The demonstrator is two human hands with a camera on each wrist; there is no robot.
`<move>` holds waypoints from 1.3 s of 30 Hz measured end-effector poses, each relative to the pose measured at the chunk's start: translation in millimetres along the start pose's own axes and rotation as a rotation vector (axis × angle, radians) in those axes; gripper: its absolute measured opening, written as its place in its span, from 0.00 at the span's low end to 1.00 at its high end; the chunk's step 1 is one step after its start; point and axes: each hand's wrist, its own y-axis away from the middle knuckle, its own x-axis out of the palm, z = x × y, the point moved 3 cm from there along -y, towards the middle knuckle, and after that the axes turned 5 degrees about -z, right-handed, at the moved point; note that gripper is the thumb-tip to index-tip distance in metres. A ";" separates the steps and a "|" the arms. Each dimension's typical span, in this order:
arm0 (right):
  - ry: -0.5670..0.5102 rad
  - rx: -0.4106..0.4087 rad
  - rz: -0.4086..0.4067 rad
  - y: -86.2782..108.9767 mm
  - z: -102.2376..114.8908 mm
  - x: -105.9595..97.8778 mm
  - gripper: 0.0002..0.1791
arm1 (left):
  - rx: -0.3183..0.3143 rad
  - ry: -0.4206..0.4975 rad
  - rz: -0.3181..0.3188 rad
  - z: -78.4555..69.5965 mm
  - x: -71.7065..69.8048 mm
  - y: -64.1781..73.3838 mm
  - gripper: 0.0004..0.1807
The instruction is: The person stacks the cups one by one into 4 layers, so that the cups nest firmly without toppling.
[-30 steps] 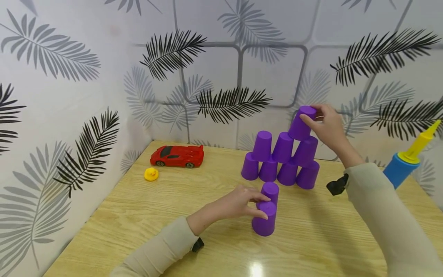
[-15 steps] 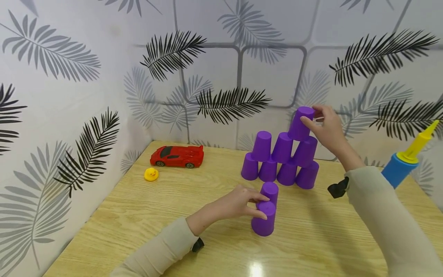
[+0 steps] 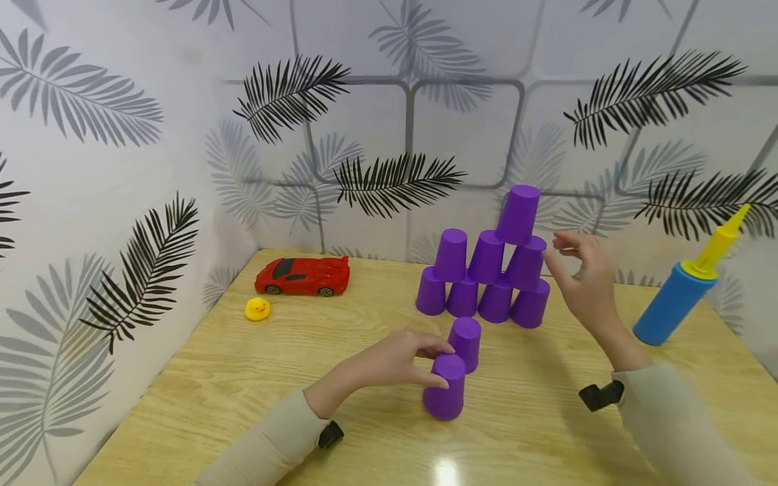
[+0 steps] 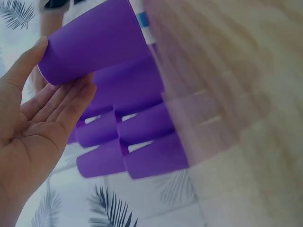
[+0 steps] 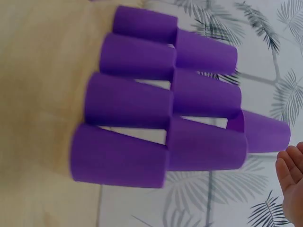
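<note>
My left hand (image 3: 389,361) pinches an upside-down purple cup (image 3: 444,398) between thumb and fingers, near the front of the table. In the left wrist view, the thumb and fingers are at the narrow end of that cup (image 4: 94,45). Another upside-down cup (image 3: 467,343) stands just behind it. Farther back, several purple cups (image 3: 464,297) form two stacked rows. One top cup (image 3: 519,216) rests on the second row, toward its right end. My right hand (image 3: 585,283) is off to the right of this stack, fingers relaxed, holding nothing; in the right wrist view it is near the top cup (image 5: 267,132).
A red toy car (image 3: 302,276) and a yellow rubber duck (image 3: 258,309) are at the back left of the wooden table (image 3: 292,364). A blue and yellow hand pump (image 3: 675,304) stands at the right. A leaf-patterned wall (image 3: 365,61) rises behind the stack.
My right hand has let go of the top cup and moved down and to the right. The top cup stays on the stack. My left hand has drawn the front cup slightly left.
</note>
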 end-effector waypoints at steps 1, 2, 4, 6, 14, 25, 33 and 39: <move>-0.017 -0.004 0.007 7.6 1.6 0.5 0.21 | -0.013 0.031 -0.009 0.5 -5.3 2.5 0.26; -0.033 0.003 0.026 14.7 3.4 0.9 0.21 | -0.015 0.049 -0.028 0.8 -11.5 4.6 0.26; -0.049 0.012 0.060 27.7 5.5 2.7 0.22 | -0.015 0.096 -0.079 1.1 -26.0 7.2 0.26; -0.055 0.032 0.092 37.8 7.5 5.7 0.21 | 0.002 0.141 -0.146 1.6 -41.4 7.1 0.25; -0.064 0.050 0.289 61.5 18.0 27.8 0.20 | -0.004 0.295 -0.483 4.1 -93.9 -3.0 0.25; -0.087 0.136 0.611 85.5 30.3 52.7 0.27 | 0.055 0.497 -0.906 2.5 -115.0 -38.4 0.25; -0.082 0.095 0.644 90.8 33.9 59.9 0.26 | 0.059 0.528 -0.953 6.2 -114.1 -79.9 0.26; -0.113 0.096 0.638 91.0 35.2 60.4 0.22 | 0.049 0.465 -0.910 8.3 -112.1 -107.3 0.26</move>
